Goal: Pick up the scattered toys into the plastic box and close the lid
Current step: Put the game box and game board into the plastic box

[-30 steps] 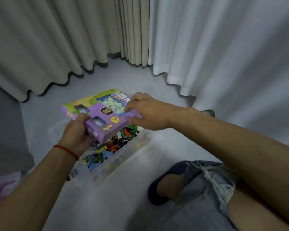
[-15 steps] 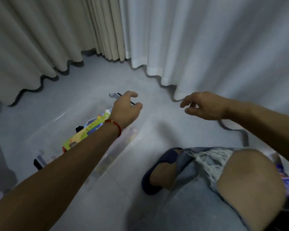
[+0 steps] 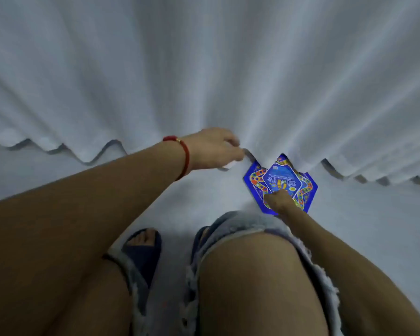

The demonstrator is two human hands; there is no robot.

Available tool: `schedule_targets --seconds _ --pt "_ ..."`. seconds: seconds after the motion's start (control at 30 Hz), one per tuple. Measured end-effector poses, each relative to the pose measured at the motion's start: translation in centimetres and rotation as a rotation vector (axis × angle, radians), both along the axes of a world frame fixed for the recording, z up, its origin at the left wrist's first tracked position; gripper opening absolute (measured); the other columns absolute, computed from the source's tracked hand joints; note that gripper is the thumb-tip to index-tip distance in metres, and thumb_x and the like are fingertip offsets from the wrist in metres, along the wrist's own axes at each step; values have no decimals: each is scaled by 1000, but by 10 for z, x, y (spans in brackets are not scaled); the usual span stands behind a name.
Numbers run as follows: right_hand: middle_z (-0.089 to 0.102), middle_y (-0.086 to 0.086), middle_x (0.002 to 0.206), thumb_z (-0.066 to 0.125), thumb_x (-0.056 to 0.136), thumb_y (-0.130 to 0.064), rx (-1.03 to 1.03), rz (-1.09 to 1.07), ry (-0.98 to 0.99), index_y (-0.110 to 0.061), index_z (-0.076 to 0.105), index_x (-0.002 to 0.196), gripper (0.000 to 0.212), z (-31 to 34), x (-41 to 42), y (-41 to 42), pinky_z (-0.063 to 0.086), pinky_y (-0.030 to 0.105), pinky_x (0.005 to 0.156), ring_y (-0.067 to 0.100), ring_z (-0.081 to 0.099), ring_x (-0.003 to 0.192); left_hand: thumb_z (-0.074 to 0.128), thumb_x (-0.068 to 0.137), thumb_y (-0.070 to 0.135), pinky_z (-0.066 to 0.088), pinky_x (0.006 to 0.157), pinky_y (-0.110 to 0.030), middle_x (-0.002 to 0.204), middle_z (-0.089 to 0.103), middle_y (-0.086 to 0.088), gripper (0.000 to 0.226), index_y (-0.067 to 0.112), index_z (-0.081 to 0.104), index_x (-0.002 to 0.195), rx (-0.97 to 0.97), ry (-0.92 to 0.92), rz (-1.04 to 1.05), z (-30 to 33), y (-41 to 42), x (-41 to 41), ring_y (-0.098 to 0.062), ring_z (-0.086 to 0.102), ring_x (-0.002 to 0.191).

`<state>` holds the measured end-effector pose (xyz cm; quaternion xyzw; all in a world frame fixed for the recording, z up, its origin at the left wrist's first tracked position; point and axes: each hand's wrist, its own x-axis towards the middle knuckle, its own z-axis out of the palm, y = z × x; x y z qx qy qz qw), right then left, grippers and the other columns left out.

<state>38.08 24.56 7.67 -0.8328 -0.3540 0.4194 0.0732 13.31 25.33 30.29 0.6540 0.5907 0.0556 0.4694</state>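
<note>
A blue star-shaped game board (image 3: 282,177) with a coloured track lies on the floor, its far points tucked under the curtain hem. My right hand (image 3: 278,202) is on the board's near edge, fingers curled over it. My left hand (image 3: 211,149), with a red cord at the wrist, pinches the curtain hem just left of the board and holds it up. The plastic box and its lid are out of view.
A white curtain (image 3: 228,69) fills the upper half and hangs to the pale floor (image 3: 374,226). My bare knees, frayed denim shorts and a dark slipper (image 3: 143,251) fill the lower part of the view.
The view has swung right, away from the plastic box. My right hand has come down onto the blue board. My left hand has left the box and taken the curtain hem.
</note>
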Motion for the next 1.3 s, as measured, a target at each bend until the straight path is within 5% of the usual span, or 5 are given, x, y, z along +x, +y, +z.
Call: schedule_targets --seconds 0.33,0.5,0.67,0.97,1.3 --pt "52 4 123 90 62 -31 196 -1204 488 -23 39 135 90 -82 24 26 55 54 85 27 57 109 57 91 35 37 93 -30 130 42 9 58 39 35 145 -90 67 43 -57 27 -10 -14 45 116" --pt "67 7 118 80 83 -16 357 -1342 648 -17 52 129 54 -72 9 12 61 42 62 23 70 93 55 92 35 38 99 -31 155 34 1 67 37 23 151 -29 174 -92 -55 24 -14 -18 42 133" --pt "70 16 114 65 91 -1 373 -1080 861 -6 52 128 40 1 -27 3 61 42 57 27 72 90 57 89 39 36 109 -38 147 43 0 62 34 35 146 4 283 -24 -40 19 -32 -22 42 133" --pt "74 17 95 60 95 -5 70 -104 921 0 60 123 28 210 -150 8 63 38 59 24 74 78 61 87 29 57 67 -49 112 59 -12 32 15 56 114 -368 -620 1057 -45 -51 -125 -30 58 92" --pt "75 17 100 60 97 -30 -61 1081 547 -4 64 108 29 285 -412 -77 61 40 74 28 71 80 51 94 2 59 58 -42 111 67 -23 29 -4 54 122 12 -1306 1712 -66 -295 -340 -30 73 83"
